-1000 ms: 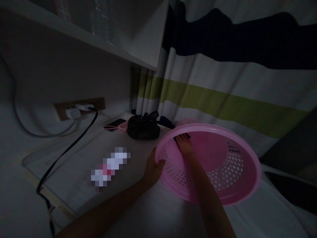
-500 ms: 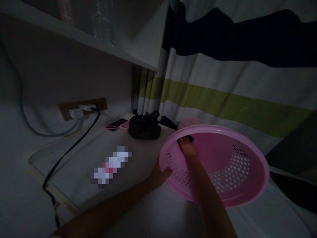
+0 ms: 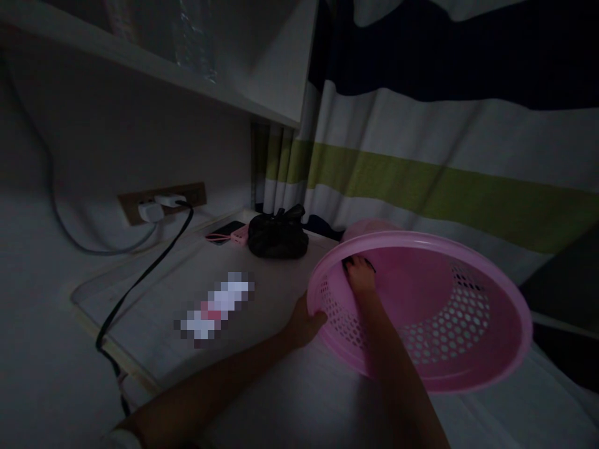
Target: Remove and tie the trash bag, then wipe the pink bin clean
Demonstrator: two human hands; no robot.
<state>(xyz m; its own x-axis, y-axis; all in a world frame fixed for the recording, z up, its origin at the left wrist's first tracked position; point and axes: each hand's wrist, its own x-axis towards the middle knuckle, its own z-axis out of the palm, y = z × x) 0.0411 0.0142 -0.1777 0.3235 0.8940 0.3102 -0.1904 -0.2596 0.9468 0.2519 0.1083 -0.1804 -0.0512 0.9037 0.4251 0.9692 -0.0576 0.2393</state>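
Note:
A pink plastic laundry basket with rows of round holes lies tilted, its wide mouth facing me. My left hand is closed on its left rim, thumb on the inner side. Deep inside the basket, my right hand presses a black cloth against the upper left part of the wall. Fingers cover most of the cloth, so only its dark edges show.
On the white tabletop lie a knotted black plastic bag, a pink power bank, a dark phone and a blurred-out item. Chargers fill a wall socket, with a black cable trailing down. A striped curtain hangs behind.
My right hand has shifted slightly along the inner wall with the black cloth, its fingers now more bent. My left hand keeps its hold on the rim. The view has moved a little.

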